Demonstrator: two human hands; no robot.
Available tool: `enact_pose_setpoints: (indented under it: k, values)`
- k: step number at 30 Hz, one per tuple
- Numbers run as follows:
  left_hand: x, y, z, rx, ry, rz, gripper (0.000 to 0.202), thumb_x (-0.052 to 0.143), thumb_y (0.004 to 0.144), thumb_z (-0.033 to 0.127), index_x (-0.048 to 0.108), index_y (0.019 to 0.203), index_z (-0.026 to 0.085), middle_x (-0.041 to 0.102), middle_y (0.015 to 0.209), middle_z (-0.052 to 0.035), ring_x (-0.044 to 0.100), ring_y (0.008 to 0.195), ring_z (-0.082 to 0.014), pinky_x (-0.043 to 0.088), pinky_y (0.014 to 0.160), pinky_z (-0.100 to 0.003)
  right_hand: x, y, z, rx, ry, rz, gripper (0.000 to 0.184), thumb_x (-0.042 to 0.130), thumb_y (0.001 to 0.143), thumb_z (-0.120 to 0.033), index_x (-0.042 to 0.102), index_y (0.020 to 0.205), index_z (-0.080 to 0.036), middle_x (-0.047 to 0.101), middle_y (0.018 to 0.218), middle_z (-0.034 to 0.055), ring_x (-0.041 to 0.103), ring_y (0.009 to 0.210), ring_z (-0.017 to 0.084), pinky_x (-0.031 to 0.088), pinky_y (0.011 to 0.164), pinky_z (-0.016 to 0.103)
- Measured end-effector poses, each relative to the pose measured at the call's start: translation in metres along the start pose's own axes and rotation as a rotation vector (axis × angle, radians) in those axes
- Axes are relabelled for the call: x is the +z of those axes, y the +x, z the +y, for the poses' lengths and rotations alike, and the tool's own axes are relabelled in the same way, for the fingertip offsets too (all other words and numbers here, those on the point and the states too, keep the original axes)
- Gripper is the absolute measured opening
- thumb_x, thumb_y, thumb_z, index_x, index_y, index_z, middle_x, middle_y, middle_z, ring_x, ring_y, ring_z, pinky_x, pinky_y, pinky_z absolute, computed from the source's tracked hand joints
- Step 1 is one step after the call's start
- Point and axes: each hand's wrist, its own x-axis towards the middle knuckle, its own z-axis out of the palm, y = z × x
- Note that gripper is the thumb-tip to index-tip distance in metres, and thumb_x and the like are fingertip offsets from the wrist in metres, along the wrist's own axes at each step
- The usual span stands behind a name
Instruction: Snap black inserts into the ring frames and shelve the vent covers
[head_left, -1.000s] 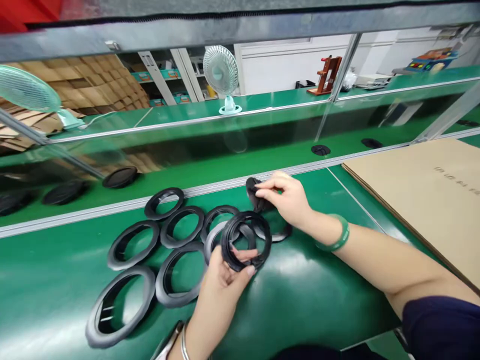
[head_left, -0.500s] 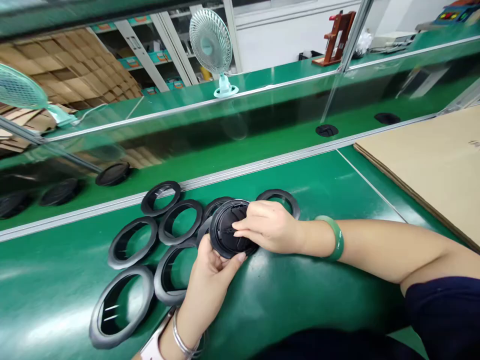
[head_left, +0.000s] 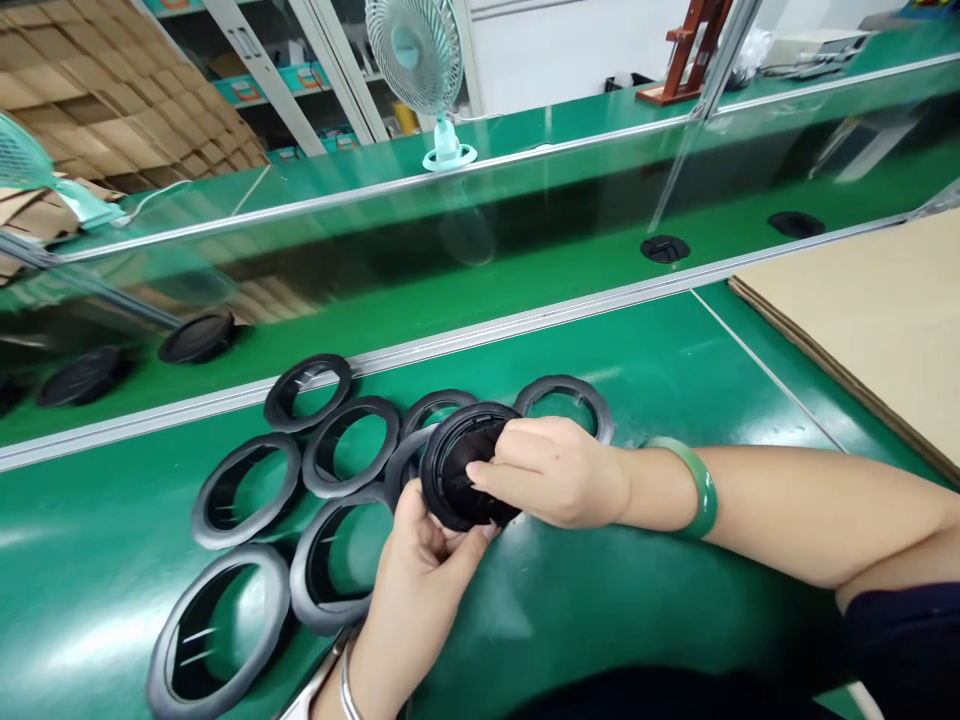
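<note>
My left hand holds a round black plastic part by its lower rim, the thumb in front and the fingers curled behind. The part is tilted up toward me and has a stepped, ringed edge. My right hand is closed, its thumb and fingers pinched at the part's inner face. That hand hides the right side of the part, and what exactly the fingertips grip inside is unclear. Close behind lie several loose black rings, among them a ring to the left and another ring beyond my right hand.
Beyond a metal rail runs a green belt carrying several round black pieces, such as a piece. Cardboard sheets lie at the right. A fan stands behind a clear panel. Something flat is partly hidden by my left wrist.
The view has shifted slightly. The round part's inner face looks darker and more recessed within its rim. My right hand has turned a little, still pinched at it; my left hand keeps its hold.
</note>
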Motion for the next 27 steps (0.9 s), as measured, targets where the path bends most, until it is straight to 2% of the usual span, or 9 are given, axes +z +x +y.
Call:
enact_pose_setpoints:
  k: [3, 7, 10, 12, 15, 19, 22, 24, 27]
  values:
    - [-0.001, -0.002, -0.001, -0.009, 0.054, 0.022, 0.050, 0.078, 0.077, 0.031, 0.049, 0.117, 0.023, 0.058, 0.072, 0.0051, 0.064, 0.072, -0.0156, 0.054, 0.067, -0.024, 0.000, 0.000, -0.001, 0.064, 0.026, -0.085, 0.033, 0.039, 0.105, -0.012, 0.064, 0.084, -0.012, 0.046, 0.073, 0.0036, 0.040, 0.066, 0.018, 0.038, 0.059, 0.032]
    - [0.000, -0.001, 0.000, -0.023, 0.103, 0.015, 0.048, 0.078, 0.078, 0.032, 0.049, 0.115, 0.023, 0.063, 0.082, 0.0020, 0.066, 0.074, -0.0161, 0.054, 0.067, -0.024, 0.000, -0.001, -0.004, 0.167, 0.053, -0.182, 0.036, 0.038, 0.108, -0.020, 0.065, 0.085, -0.013, 0.049, 0.079, 0.0060, 0.045, 0.072, 0.020, 0.042, 0.064, 0.032]
    - [0.001, 0.000, 0.002, -0.025, 0.104, 0.008, 0.045, 0.077, 0.080, 0.032, 0.047, 0.113, 0.024, 0.067, 0.092, -0.0006, 0.067, 0.078, -0.0165, 0.055, 0.068, -0.025, 0.000, -0.002, -0.007, 0.224, 0.063, -0.262, 0.031, 0.040, 0.109, -0.022, 0.065, 0.096, -0.011, 0.054, 0.089, 0.0091, 0.051, 0.080, 0.021, 0.047, 0.072, 0.032]
    - [0.002, -0.001, 0.004, -0.020, 0.086, 0.005, 0.044, 0.076, 0.081, 0.033, 0.046, 0.111, 0.024, 0.068, 0.094, -0.0011, 0.068, 0.080, -0.0168, 0.055, 0.070, -0.025, -0.001, -0.002, -0.010, 0.242, 0.056, -0.291, 0.024, 0.041, 0.107, -0.019, 0.063, 0.113, -0.008, 0.056, 0.094, 0.0106, 0.053, 0.085, 0.022, 0.049, 0.077, 0.033]
    - [0.002, -0.003, 0.004, -0.003, 0.067, 0.017, 0.045, 0.076, 0.081, 0.033, 0.045, 0.112, 0.024, 0.069, 0.095, -0.0014, 0.069, 0.083, -0.0174, 0.056, 0.071, -0.025, -0.002, -0.001, -0.014, 0.234, 0.011, -0.289, 0.032, 0.043, 0.103, -0.016, 0.053, 0.131, -0.002, 0.057, 0.097, 0.0126, 0.054, 0.087, 0.024, 0.051, 0.076, 0.035]
    - [0.002, -0.007, 0.001, 0.012, 0.092, 0.029, 0.048, 0.077, 0.082, 0.035, 0.045, 0.115, 0.023, 0.068, 0.095, -0.0024, 0.069, 0.086, -0.0192, 0.057, 0.072, -0.027, -0.002, 0.002, -0.017, 0.210, -0.036, -0.324, 0.036, 0.045, 0.097, -0.014, 0.056, 0.127, 0.003, 0.056, 0.095, 0.0146, 0.051, 0.082, 0.025, 0.050, 0.069, 0.036]
    - [0.002, -0.008, 0.000, -0.001, 0.094, 0.026, 0.052, 0.078, 0.081, 0.036, 0.043, 0.118, 0.023, 0.070, 0.097, -0.0038, 0.069, 0.085, -0.0197, 0.058, 0.071, -0.028, -0.002, 0.004, -0.017, 0.194, -0.031, -0.324, 0.035, 0.051, 0.093, -0.013, 0.059, 0.122, 0.005, 0.055, 0.093, 0.0145, 0.050, 0.080, 0.026, 0.050, 0.069, 0.038]
    - [0.003, -0.007, 0.002, -0.008, 0.040, 0.021, 0.053, 0.080, 0.079, 0.034, 0.043, 0.116, 0.023, 0.070, 0.096, -0.0029, 0.070, 0.083, -0.0181, 0.058, 0.072, -0.027, -0.004, 0.007, -0.015, 0.178, -0.023, -0.303, 0.029, 0.053, 0.095, -0.015, 0.063, 0.117, 0.002, 0.056, 0.092, 0.0138, 0.051, 0.082, 0.027, 0.049, 0.070, 0.039]
    - [0.004, -0.005, 0.010, 0.014, -0.097, 0.027, 0.052, 0.081, 0.077, 0.030, 0.043, 0.111, 0.023, 0.070, 0.093, 0.0000, 0.070, 0.079, -0.0152, 0.060, 0.075, -0.027, -0.011, 0.010, -0.012, 0.194, 0.025, -0.095, 0.029, 0.049, 0.104, -0.023, 0.061, 0.122, -0.004, 0.057, 0.111, 0.0166, 0.051, 0.104, 0.031, 0.048, 0.087, 0.046]
